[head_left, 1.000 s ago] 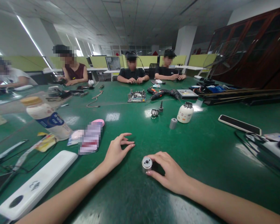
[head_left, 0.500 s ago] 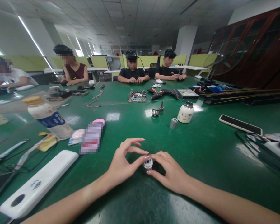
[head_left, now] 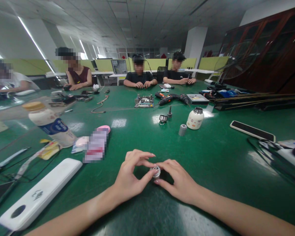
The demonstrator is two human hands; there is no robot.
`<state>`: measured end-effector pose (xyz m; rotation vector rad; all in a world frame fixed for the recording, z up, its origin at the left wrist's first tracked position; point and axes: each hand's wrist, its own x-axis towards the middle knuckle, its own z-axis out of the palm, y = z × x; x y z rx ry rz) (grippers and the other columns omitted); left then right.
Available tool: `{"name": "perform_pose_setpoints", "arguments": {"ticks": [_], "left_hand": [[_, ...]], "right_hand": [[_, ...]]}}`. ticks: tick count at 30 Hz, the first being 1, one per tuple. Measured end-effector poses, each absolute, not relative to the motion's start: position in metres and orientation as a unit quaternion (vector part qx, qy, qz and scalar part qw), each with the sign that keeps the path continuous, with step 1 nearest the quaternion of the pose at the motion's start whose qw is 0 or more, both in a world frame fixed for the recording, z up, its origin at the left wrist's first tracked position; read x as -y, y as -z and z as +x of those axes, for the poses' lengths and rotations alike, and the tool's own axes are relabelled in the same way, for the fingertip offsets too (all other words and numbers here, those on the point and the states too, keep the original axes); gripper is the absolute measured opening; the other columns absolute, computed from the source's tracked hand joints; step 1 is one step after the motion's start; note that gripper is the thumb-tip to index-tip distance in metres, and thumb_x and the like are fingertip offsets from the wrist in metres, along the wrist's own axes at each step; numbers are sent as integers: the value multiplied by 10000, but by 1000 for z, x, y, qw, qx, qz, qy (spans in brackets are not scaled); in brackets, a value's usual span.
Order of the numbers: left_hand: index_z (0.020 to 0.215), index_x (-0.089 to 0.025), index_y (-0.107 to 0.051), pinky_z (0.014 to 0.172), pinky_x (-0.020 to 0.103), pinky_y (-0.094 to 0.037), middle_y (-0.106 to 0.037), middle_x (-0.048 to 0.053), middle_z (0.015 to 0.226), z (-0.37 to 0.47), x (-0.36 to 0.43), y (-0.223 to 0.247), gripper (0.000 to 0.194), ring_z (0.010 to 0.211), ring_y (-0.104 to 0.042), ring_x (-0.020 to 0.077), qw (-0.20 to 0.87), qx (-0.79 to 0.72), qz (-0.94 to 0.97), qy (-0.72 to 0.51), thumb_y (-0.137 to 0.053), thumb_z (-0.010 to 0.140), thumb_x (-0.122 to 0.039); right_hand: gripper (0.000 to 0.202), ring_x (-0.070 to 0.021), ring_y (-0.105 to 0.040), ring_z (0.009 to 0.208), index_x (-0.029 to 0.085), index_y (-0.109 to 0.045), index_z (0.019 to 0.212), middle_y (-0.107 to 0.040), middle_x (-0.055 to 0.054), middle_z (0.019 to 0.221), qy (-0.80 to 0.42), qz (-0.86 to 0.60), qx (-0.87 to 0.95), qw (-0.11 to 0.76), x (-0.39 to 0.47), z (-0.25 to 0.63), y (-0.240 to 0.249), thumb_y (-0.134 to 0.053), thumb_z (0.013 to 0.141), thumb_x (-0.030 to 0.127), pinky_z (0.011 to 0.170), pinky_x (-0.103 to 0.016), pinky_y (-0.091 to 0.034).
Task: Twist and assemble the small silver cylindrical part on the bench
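So both hands are closed in on that little silver metal cylinder (head_left: 156, 171) sitting on the green table (head_left: 211, 157), right in front of the person near the front edge. Left hand (head_left: 130, 177) has thumb and forefinger pinched against the left side of its top, other fingers curled up over it. Right hand (head_left: 180, 182) grips it from the other side, fingertips pressed against the body, palm low to the table. Can't tell if the cylinder is lifted or resting on the surface, since the fingers hide its base.

What could go wrong, imo:

- It's small, round and shiny. If the two hands push unevenly it could squirt out of the pinch and roll; that glossy table gives it nothing to stop on.
- If a small part sits in the top face (too small to tell), fingertips that close could knock it loose, and something that size would be hard to find among the clutter.
- The fingers cover most of the piece, so the person is working mostly by feel and could cock anything fitted at the top.

The white flat device (head_left: 39, 193) to the left and the small white jar (head_left: 195, 118) further back are well apart, so no real bump risk there.
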<state>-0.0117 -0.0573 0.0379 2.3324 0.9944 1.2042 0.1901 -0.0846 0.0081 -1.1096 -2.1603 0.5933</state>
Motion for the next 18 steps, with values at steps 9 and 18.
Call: {"name": "perform_pose_setpoints", "arguments": {"ticks": [9, 18], "left_hand": [[1308, -258, -408, 951, 439, -398, -689, 68, 1185, -15, 62, -42, 508, 1119, -577, 255, 189, -316, 845, -387, -560, 831, -172], [1174, -259, -502, 881, 391, -393, -762, -13, 838, -11, 60, -38, 384, 958, -635, 230, 165, -345, 831, -404, -679, 835, -235]], "right_hand": [[273, -203, -578, 978, 222, -577, 1149, -657, -45, 1064, -229, -422, 818, 316, 85, 190, -8, -645, 888, 264, 862, -355, -441], [313, -203, -584, 981, 216, -569, 1189, -661, -47, 1080, -226, -417, 819, 322, 84, 190, -6, -646, 895, 291, 861, -360, -439]]}}
